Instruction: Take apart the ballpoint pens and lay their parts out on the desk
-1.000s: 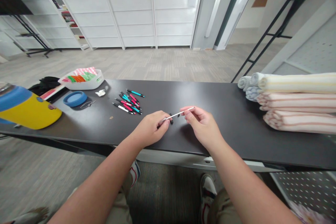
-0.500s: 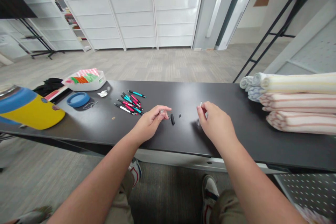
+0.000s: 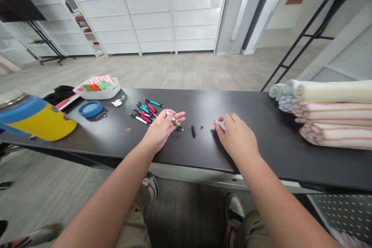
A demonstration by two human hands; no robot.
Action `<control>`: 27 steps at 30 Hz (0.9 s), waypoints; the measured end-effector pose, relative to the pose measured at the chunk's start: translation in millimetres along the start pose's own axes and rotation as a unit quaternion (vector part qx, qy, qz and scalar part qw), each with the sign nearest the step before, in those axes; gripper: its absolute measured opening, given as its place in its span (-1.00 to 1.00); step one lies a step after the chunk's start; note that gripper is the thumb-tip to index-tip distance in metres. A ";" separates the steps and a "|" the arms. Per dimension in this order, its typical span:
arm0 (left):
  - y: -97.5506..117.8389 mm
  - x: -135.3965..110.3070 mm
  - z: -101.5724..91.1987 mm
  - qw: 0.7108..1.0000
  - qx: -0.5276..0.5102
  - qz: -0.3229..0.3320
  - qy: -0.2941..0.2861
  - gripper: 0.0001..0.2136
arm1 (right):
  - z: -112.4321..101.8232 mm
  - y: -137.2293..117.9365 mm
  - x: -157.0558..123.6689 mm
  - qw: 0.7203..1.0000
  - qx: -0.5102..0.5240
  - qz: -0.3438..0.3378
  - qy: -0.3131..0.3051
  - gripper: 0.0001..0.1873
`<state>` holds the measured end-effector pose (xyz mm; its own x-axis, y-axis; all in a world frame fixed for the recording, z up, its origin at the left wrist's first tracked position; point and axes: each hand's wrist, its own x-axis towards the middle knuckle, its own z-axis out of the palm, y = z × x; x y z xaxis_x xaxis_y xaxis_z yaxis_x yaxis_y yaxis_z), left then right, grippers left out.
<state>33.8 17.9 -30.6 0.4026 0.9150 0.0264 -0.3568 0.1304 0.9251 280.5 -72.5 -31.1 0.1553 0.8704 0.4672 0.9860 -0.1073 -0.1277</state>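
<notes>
My left hand, palm turned up, holds a white and black pen barrel between thumb and fingers, its dark end pointing to the lower right. On the right, my right hand pinches a thin white stick, like a pen refill, mostly covered by the fingers. Between the hands a short black pen grip lies on the dark table. A tiny metal tip is to its right, and a thin piece too small to make out lies at its left. Several click pens are heaped beyond my left hand.
At the left stand a yellow and blue bottle, a blue lid and a white basket of colourful packets. A crumpled white tissue lies nearby. Rolled striped towels are stacked at the table's right end.
My left hand has turned palm up and moved slightly left, bringing the pen barrel into clear view. The stick in my right hand has tilted from upright and now shows less.
</notes>
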 end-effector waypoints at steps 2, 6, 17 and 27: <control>1.8 -1.9 2.9 1.000 -0.007 -0.008 -0.005 -0.76 | -4.0 -10.2 -3.6 0.996 0.053 -0.060 0.031 -0.80; 2.7 -8.3 12.0 0.999 -0.005 -0.013 -0.043 -0.74 | -7.0 -35.8 -10.8 0.970 0.161 -0.181 0.001 -0.72; -3.1 -12.1 10.2 0.985 0.138 -0.022 -0.097 -0.71 | 5.5 -39.6 -10.7 0.964 0.191 -0.183 -0.001 -0.73; 1.9 -16.3 16.1 0.931 0.308 -0.010 -0.195 -0.75 | -5.1 -34.3 -16.9 0.946 0.311 -0.061 0.064 -0.72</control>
<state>40.2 -2.9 -23.2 0.7222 0.6910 0.0305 0.1574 -0.2071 0.9656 244.4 -86.0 -30.2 0.0874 0.7887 0.6085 0.7765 0.3288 -0.5376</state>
